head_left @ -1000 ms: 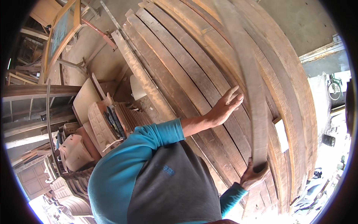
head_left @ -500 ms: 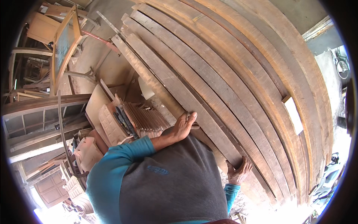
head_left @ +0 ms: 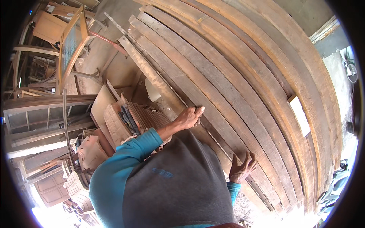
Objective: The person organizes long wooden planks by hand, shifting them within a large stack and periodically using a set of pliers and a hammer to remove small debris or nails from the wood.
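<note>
A row of long brown wooden planks lies side by side, running from the upper left to the lower right. My left hand (head_left: 189, 117) is closed at the near edge of the closest wooden plank (head_left: 217, 128), its thumb over the edge and its other fingers curled and partly hidden. Farther down the same plank, my right hand (head_left: 242, 168) rests with fingers spread over the wood and the thumb apart. A narrow gap separates this plank from a paler beam (head_left: 146, 66) on my side. Its far edge lies close against the neighbouring plank (head_left: 228, 114).
A small pale wood block (head_left: 299, 116) lies on the planks at right. Stacked carved wooden panels (head_left: 146, 117) stand left of my arm. Beyond them are a glazed wooden frame (head_left: 72, 41) and a red metal bar (head_left: 110, 40). A bicycle (head_left: 350, 70) shows at far right.
The closest plank has shifted away from my body. The dark gap on its far side has closed, and one has opened on its near side. My right hand's fingers have spread.
</note>
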Demonstrator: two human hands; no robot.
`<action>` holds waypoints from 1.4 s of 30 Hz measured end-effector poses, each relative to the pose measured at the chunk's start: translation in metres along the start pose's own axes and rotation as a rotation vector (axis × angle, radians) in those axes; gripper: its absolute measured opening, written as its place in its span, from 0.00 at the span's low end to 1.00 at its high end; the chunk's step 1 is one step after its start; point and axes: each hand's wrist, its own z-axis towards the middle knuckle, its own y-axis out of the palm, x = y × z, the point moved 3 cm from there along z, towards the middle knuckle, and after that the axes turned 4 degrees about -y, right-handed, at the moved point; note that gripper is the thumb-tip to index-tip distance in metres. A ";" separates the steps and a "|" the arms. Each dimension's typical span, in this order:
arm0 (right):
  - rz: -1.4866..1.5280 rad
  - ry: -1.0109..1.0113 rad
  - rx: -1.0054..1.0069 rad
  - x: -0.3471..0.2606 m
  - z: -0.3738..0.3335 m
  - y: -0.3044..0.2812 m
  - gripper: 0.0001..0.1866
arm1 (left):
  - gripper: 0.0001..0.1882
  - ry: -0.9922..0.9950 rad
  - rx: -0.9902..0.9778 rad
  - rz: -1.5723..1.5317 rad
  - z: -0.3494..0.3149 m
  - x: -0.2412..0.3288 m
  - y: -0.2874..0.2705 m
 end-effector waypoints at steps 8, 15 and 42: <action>0.042 0.017 -0.025 -0.015 0.015 0.006 0.34 | 0.43 0.006 0.310 -0.261 0.032 -0.026 -0.062; -0.035 0.044 0.056 -0.027 0.003 0.021 0.35 | 0.36 0.056 0.277 -0.412 0.041 -0.013 -0.108; -0.145 -0.008 -0.148 -0.153 0.061 0.053 0.44 | 0.34 -0.020 1.100 0.374 0.250 -0.022 -0.618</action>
